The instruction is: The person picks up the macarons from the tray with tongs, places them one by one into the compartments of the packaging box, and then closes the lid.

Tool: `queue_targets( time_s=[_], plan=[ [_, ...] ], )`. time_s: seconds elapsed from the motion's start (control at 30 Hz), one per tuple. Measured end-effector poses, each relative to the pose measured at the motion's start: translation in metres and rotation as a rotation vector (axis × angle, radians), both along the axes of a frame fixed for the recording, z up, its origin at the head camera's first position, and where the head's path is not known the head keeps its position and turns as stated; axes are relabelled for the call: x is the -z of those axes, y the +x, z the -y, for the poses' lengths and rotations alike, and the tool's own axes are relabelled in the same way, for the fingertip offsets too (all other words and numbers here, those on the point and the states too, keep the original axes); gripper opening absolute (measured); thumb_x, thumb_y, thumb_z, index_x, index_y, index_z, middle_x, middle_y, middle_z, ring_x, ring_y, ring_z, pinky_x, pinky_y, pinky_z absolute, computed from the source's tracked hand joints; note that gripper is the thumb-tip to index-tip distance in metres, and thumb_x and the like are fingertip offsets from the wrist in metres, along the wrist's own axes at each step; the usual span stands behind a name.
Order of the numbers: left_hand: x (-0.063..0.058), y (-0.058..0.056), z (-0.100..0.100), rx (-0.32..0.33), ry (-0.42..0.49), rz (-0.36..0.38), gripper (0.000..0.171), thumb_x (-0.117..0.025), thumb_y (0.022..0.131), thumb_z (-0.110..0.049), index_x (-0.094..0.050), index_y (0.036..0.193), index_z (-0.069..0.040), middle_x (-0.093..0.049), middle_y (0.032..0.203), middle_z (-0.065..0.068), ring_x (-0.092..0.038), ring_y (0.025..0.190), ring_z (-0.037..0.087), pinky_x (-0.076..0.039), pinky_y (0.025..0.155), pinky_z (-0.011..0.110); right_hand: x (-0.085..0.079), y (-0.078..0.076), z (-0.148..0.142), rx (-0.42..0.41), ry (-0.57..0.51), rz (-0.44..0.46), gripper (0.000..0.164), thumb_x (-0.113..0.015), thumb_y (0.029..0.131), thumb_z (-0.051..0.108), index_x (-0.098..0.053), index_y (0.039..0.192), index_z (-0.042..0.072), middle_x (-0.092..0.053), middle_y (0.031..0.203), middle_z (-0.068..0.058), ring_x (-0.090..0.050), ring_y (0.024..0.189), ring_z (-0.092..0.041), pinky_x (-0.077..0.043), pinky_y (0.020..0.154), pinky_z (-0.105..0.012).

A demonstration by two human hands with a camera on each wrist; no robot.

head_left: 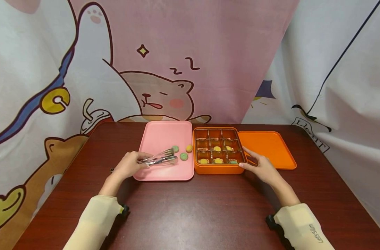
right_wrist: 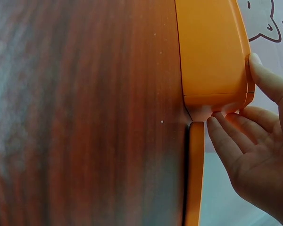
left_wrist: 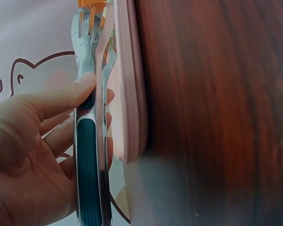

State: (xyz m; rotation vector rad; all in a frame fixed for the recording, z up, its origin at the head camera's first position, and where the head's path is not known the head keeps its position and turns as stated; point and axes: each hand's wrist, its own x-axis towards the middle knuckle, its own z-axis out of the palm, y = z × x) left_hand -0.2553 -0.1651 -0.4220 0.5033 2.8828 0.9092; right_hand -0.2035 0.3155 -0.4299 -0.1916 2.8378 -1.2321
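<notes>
Left hand (head_left: 127, 166) grips tongs (left_wrist: 88, 141); right hand (head_left: 263, 169), uncurled, touches orange box (head_left: 219, 169) at right

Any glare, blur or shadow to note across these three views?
Head: pale sheen on the near tabletop, dark shadow beside the left sleeve; left wrist: the tabletop looks soft, with a hazy pale patch toward the bottom, while the tongs look fairly crisp; right wrist: the tabletop is soft again, with whitish glare along the left edge.
</notes>
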Motion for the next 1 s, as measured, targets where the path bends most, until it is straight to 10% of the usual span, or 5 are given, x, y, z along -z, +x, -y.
queue_targets(
  time_s=[1.0],
  plan=[
    [0.0028, -0.0019, -0.0047, -0.075, -0.010, -0.055, 0.024, -0.074, 0.085, -0.003, -0.078, 0.107, -0.012, -0.079, 0.097, 0.008, -0.070, 0.101, 0.029, -0.053, 0.089, 0.049, 0.0009, -0.0002, -0.0005, -0.007, 0.001, -0.005, 0.076, -0.069, 0.094, 0.035, -0.032, 0.156, 0.012, -0.035, 0.157, -0.026, -0.037, 0.141, -0.048, -0.033, 0.109, -0.066]
  ],
)
